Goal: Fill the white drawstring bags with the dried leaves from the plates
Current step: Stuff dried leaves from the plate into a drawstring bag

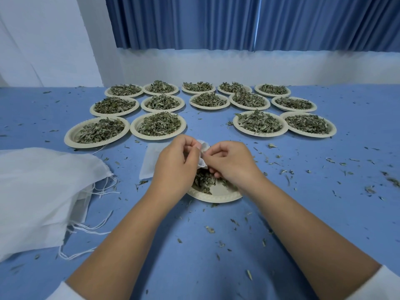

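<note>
Left hand (173, 162), right hand (232, 164), pinching bag (203, 150) rim

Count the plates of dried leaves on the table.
15 plates: five in the back row, five in the middle, four in front, one alone in the foreground; none appears hidden.

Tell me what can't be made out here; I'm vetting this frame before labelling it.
All in the head view:
Small white bag: the left hand and right hand pinch it and cover most of it; how full it is is unclear.
Near plate: the hands hide most of it; how many leaves remain is unknown.
Bag pile: cut off by the left edge; count unknown.
Flat bag: partly behind the left hand.
</note>
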The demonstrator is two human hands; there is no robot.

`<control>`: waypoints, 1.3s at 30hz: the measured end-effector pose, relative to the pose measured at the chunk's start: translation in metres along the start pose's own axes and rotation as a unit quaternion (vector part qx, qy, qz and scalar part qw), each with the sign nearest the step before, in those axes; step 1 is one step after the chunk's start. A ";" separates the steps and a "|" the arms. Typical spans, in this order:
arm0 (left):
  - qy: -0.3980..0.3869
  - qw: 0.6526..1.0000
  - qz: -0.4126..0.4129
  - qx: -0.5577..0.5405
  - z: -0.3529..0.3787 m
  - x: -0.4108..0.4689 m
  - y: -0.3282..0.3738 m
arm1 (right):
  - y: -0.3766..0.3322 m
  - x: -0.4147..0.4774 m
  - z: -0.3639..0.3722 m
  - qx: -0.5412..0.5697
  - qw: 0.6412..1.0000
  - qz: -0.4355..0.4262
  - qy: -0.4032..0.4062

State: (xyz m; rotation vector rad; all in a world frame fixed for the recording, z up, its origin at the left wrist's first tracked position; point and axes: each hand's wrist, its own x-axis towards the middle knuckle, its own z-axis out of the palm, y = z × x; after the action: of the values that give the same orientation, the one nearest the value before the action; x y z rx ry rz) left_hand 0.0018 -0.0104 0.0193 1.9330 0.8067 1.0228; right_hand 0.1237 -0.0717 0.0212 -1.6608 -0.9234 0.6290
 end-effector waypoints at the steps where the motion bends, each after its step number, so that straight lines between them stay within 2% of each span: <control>1: 0.015 1.000 -0.003 0.004 -0.001 0.001 -0.001 | -0.001 0.000 -0.002 -0.013 1.000 -0.016 -0.003; 4: 0.063 0.998 -0.015 0.006 -0.006 0.005 -0.003 | -0.001 0.002 -0.010 -0.048 0.998 -0.041 0.000; 6: 0.077 0.997 -0.021 -0.002 -0.008 0.007 -0.004 | 0.003 0.004 -0.015 -0.146 0.986 -0.080 0.014; 9: 0.079 0.996 -0.032 -0.016 -0.007 0.006 -0.002 | 0.009 0.002 -0.017 -0.326 0.934 -0.146 -0.028; 13: 0.091 0.995 -0.037 -0.024 -0.009 0.007 -0.003 | 0.012 0.000 -0.007 -0.413 0.887 -0.165 -0.122; 22: 0.092 0.995 -0.028 -0.009 -0.008 0.008 -0.005 | 0.012 -0.001 -0.013 -0.399 0.896 -0.180 -0.079; 28: 0.094 0.995 -0.028 -0.005 -0.009 0.008 -0.006 | 0.010 -0.002 -0.003 -0.421 0.877 -0.199 -0.116; 33: 0.096 0.995 -0.031 -0.009 -0.009 0.007 -0.005 | 0.012 0.001 -0.002 -0.413 0.884 -0.198 -0.092; 39: 0.104 0.994 -0.025 -0.018 -0.011 0.007 -0.004 | 0.009 -0.002 -0.010 -0.308 0.930 -0.192 -0.062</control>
State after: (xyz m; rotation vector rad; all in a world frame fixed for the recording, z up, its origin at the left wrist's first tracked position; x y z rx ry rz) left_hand -0.0047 0.0009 0.0222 1.7869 0.9419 1.2144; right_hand 0.1326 -0.0797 0.0151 -1.9115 -1.6091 0.1740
